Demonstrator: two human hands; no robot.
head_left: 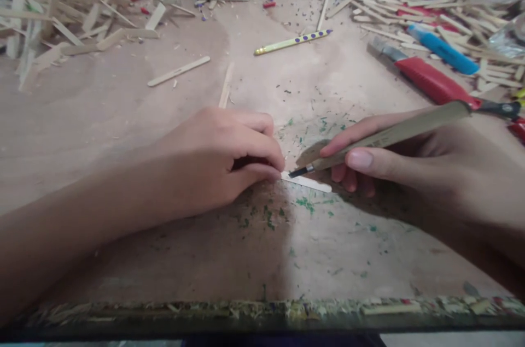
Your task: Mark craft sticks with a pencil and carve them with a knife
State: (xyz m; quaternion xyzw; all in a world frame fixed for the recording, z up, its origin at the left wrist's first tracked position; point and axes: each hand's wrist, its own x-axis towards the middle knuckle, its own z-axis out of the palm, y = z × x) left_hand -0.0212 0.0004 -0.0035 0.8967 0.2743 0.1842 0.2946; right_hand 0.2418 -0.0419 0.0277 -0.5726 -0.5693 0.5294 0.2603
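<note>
My left hand [233, 156] is closed on one end of a popsicle stick [309, 183], which lies on the wooden table [164, 265]. The rest of the stick sticks out to the right of the fingertips. In my right hand [402, 166] is a wood-carving chisel [394, 131] with a long pale handle, gripped like a pen. Its dark metal tip touches or hovers just over the stick, close to my left fingers; I cannot tell which. Green shavings are scattered around the stick.
A yellow pencil [291, 42] and two loose sticks, one of them [179, 71] at left, lie beyond my hands. A red-handled tool [437, 79], a blue cutter [443, 49] and a stick pile [389, 8] are at right. Stick constructions [61, 13] stand far left.
</note>
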